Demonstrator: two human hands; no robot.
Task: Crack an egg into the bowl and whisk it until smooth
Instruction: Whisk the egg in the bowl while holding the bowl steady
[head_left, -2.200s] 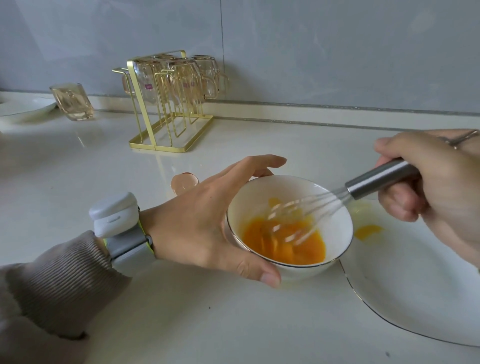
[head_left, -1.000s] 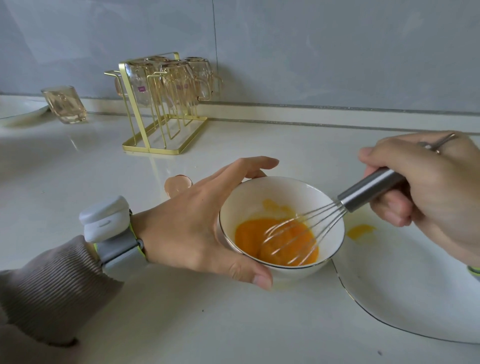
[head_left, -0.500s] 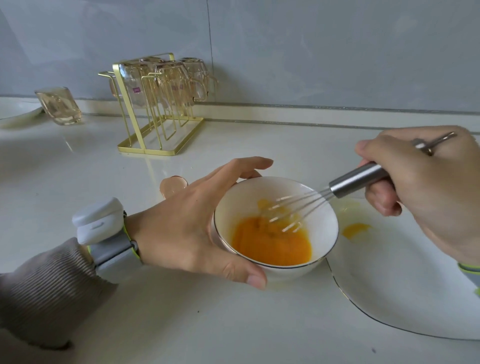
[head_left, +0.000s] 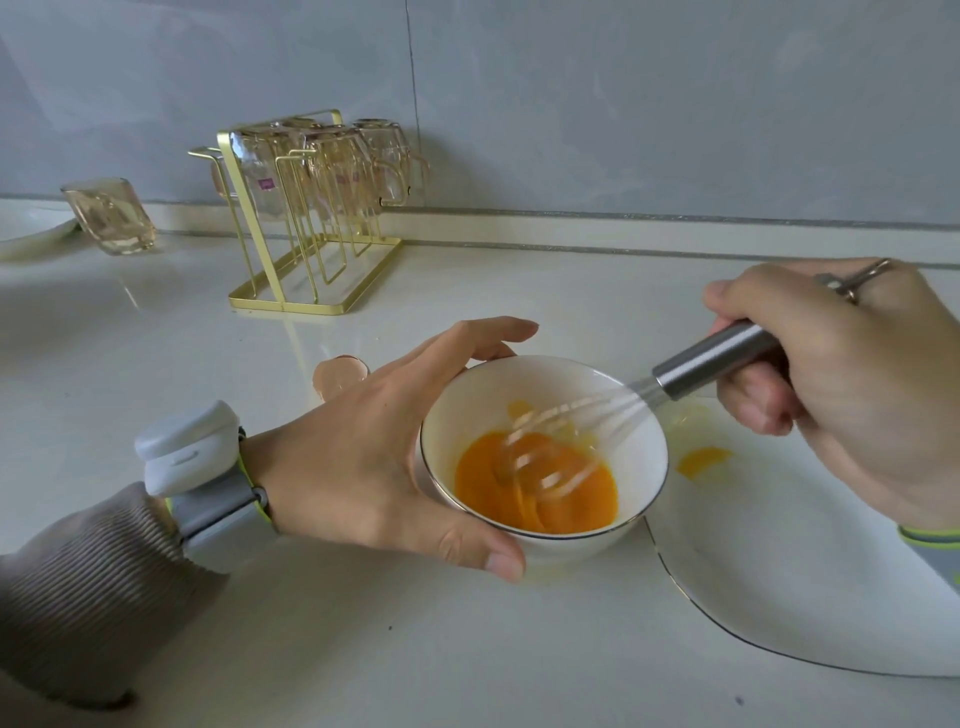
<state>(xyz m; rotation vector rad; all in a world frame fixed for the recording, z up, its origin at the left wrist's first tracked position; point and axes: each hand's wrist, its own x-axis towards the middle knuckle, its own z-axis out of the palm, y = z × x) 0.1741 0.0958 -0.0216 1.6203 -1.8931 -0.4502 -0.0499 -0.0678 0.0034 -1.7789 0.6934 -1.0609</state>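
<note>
Right hand closed around whisk handle, wires blurred in orange egg. Left hand cupped against white bowl, thumb and fingers bracing its wall. Best done with wires low, strokes inside rim. Plate edge touching at right; open counter near; eggshell behind.

The left hand cupped the white bowl from its left side, thumb at the near rim, fingers round the far rim. The right hand gripped the whisk by its steel handle, wires blurred in the orange egg. A plate touched the bowl's right side. A gold rack of glasses stood near the table's back edge.
</note>
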